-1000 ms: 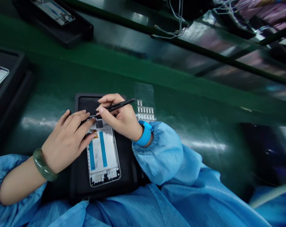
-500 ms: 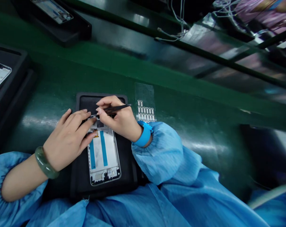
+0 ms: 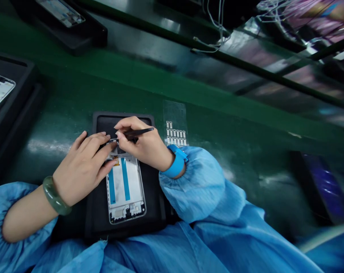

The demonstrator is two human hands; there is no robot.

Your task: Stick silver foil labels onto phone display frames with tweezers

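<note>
A silver phone frame (image 3: 134, 178) with two blue strips lies in a black tray (image 3: 95, 216), its lower end towards me. My left hand (image 3: 82, 163) steadies its upper left part, with fingertips at the top edge and thumb beside a small orange flex cable (image 3: 115, 162). Between the thumb and fingers of my right hand (image 3: 145, 146) are dark tweezers (image 3: 139, 132), gripped like a pen. Their tip is hidden by my fingers near the top of the frame. My hands cover much of the frame's upper end.
Right of the tray lies a clear sheet (image 3: 174, 112) with rows of small white pieces. More black trays (image 3: 83, 34) with phone frames stand at the left and far left. A dark box with a purple face (image 3: 327, 185) is at the right. White cables (image 3: 214, 41) hang over the back ledge.
The tweezers' rear end has tipped slightly down and left, with a small shift of my right hand. The left hand still rests on the frame. The purple face at right shows more.
</note>
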